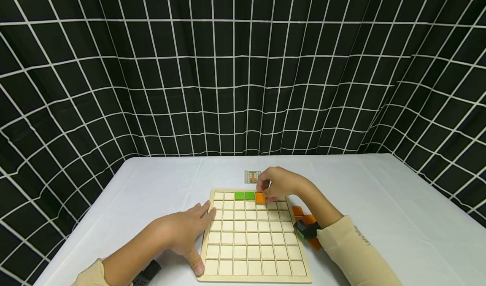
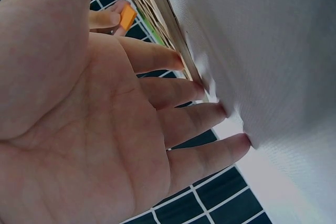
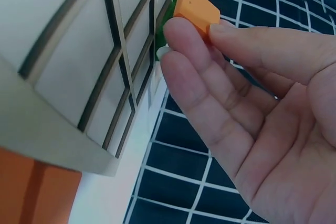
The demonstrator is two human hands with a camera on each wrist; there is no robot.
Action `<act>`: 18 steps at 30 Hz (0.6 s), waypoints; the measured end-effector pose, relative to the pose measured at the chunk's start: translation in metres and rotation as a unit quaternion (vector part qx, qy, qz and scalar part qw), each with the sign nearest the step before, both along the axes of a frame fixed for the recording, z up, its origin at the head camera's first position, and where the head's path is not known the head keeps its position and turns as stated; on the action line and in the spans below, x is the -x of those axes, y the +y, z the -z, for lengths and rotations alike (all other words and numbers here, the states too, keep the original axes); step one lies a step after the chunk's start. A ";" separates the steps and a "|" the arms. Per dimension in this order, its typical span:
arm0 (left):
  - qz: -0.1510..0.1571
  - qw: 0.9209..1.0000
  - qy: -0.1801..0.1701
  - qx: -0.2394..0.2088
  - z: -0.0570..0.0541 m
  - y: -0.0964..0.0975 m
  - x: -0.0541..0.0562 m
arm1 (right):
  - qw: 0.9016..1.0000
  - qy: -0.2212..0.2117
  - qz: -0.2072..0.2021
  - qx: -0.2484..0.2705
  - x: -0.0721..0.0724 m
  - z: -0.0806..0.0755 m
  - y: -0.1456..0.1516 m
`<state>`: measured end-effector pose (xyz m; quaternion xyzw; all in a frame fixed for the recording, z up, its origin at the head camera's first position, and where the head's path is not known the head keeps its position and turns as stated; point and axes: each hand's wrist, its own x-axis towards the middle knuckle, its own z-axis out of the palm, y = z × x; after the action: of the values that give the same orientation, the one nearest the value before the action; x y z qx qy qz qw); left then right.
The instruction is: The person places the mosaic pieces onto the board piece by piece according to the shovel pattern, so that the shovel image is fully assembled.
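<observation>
A pale wooden grid board (image 1: pixel 241 238) lies on the table, with two green tiles (image 1: pixel 244 195) side by side in its far row. My right hand (image 1: pixel 279 181) pinches an orange square tile (image 1: pixel 260 198) between thumb and fingers, just right of the green tiles at the far row. In the right wrist view the orange tile (image 3: pixel 197 10) is tilted and held apart from the board's face. My left hand (image 1: pixel 187 231) rests at the board's left side with fingers spread, thumb by the near left corner. The left wrist view shows its fingertips (image 2: pixel 195 92) touching the board's edge.
Several loose orange tiles (image 1: pixel 298 211) lie on the table beside the board's right edge, partly hidden by the right wrist. A small printed card (image 1: pixel 252 176) with a grid pattern lies beyond the board. A black curtain (image 1: pixel 235 87) with white grid lines surrounds the white table (image 1: pixel 159 180).
</observation>
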<state>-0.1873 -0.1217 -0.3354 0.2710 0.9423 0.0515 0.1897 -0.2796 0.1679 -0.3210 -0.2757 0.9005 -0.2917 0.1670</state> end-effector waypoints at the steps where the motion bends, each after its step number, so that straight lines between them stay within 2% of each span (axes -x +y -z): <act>1: 0.000 1.000 0.001 0.001 0.000 0.000 0.000 | 1.000 0.001 -0.001 0.001 0.000 0.000 -0.001; 10: 0.003 1.000 0.005 -0.002 0.001 0.000 -0.001 | 1.000 0.020 0.001 0.005 -0.002 0.004 -0.009; 18: 0.002 1.000 0.006 0.000 0.001 0.000 0.000 | 0.997 0.068 -0.009 -0.017 -0.004 0.006 -0.015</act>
<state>-0.1871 -0.1219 -0.3367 0.2735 0.9428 0.0498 0.1839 -0.2756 0.1525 -0.3272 -0.3004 0.9121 -0.2551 0.1127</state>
